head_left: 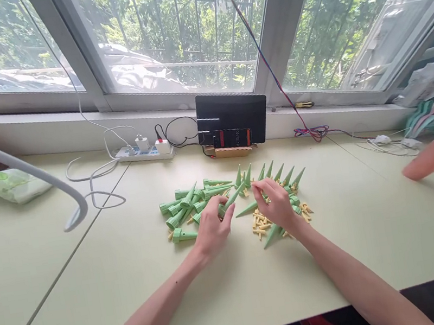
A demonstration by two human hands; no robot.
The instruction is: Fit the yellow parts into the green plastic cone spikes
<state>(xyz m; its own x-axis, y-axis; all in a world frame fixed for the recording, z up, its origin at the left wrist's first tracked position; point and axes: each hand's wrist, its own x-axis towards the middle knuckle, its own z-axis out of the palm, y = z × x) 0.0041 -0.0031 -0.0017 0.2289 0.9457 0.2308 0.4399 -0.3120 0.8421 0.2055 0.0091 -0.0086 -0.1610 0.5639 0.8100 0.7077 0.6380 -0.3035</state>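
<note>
Head view: one cone (234,197) was gripped by the left hand (211,225), grip of right hand (277,205) unclear; upright cones (248,175) seemed finished, loose cones (176,221) left.

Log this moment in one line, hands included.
left hand: holding green spike | right hand: pinched, contents unclear | yellow pegs: near right hand
</note>
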